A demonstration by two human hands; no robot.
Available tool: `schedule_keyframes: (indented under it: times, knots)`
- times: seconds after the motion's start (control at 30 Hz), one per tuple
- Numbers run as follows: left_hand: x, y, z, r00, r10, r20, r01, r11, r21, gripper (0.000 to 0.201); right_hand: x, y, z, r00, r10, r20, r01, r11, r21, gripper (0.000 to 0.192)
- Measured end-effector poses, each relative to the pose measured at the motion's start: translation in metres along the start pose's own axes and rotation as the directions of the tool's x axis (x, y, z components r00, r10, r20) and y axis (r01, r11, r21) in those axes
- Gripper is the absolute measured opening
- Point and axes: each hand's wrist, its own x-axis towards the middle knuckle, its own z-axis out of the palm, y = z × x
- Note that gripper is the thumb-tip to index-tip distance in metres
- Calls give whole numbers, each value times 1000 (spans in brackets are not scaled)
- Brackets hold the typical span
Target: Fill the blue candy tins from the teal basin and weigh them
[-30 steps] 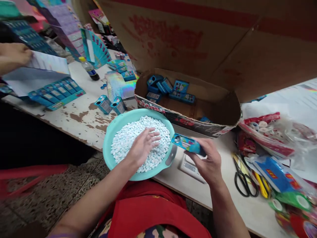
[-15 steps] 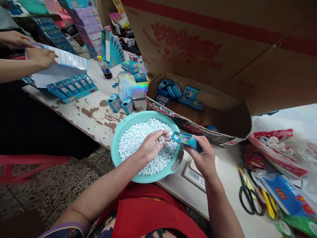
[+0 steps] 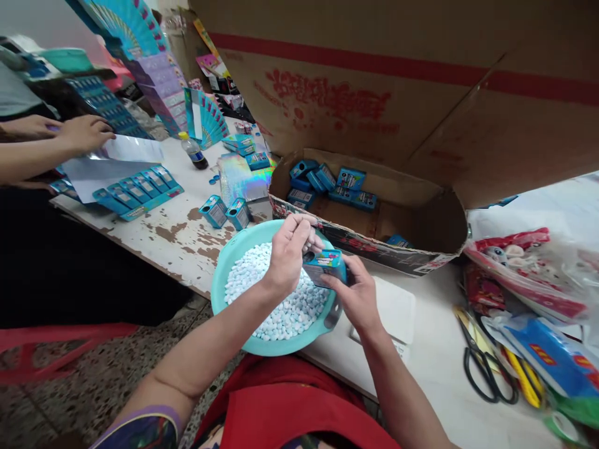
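Observation:
My right hand grips a small blue candy box over the right side of a turquoise basin. At the box's left end, by its dark round opening, my left hand is held with curled fingers around a few white candies. The basin is filled with loose white candies. Partly under my right forearm lies a white digital scale. Two more blue boxes, one nearer and one to its left, stand on the table with round holes on top.
Behind the basin is a cardboard box holding several blue boxes. Scissors, a yellow cutter and plastic bags lie at right. A bottle stands at back left, near a co-worker's hands over a display sheet.
My left hand has risen from the candies to the box's opening, its palm turning over. My right hand has shifted left with the box. The view has tilted slightly.

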Motion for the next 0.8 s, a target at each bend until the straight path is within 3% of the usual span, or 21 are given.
schedule_keyframes:
  times: [0.2, 0.43, 0.8]
  knots:
    - [-5, -11, -11, 997, 33, -63, -32, 999, 25, 22, 4, 6, 16, 1000, 13, 19, -14, 999, 48, 32]
    - [0, -5, -19, 999, 42, -16, -42, 999, 33, 19, 8, 19, 16, 999, 33, 20, -35, 995, 93, 35]
    - [1, -12, -27, 994, 5, 112, -29, 976, 215, 20, 9, 26, 22, 997, 68, 42, -74, 983, 166, 34]
